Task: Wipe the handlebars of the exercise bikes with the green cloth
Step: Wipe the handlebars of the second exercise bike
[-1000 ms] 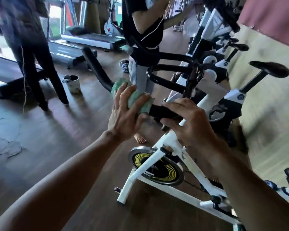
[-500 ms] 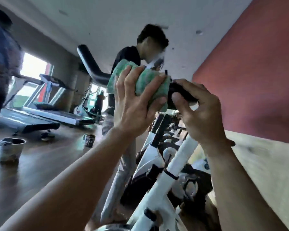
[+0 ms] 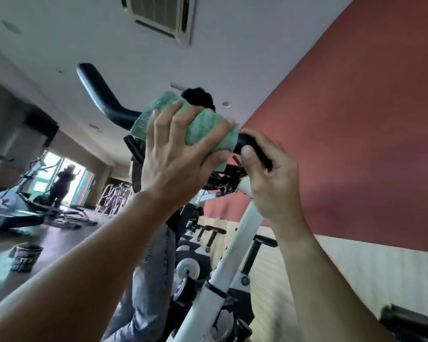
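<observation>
Handlebar (image 3: 109, 104) was seen running up and leftward from both hands; green cloth (image 3: 208, 124) was gripped round it by the nearer left hand (image 3: 181, 154), the right hand (image 3: 272, 174) clasping its right end.

The left hand (image 3: 176, 154) grips the green cloth (image 3: 203, 127), which is wrapped around the black handlebar (image 3: 104, 99); the bar curves up and away to the left. Just beside it, the right hand (image 3: 269, 178) grips the same bar near its middle, above the bike's white post (image 3: 237, 245). Behind the hands stands a person in jeans (image 3: 153, 280). Further bikes (image 3: 200, 243) line the red wall (image 3: 344, 119).
</observation>
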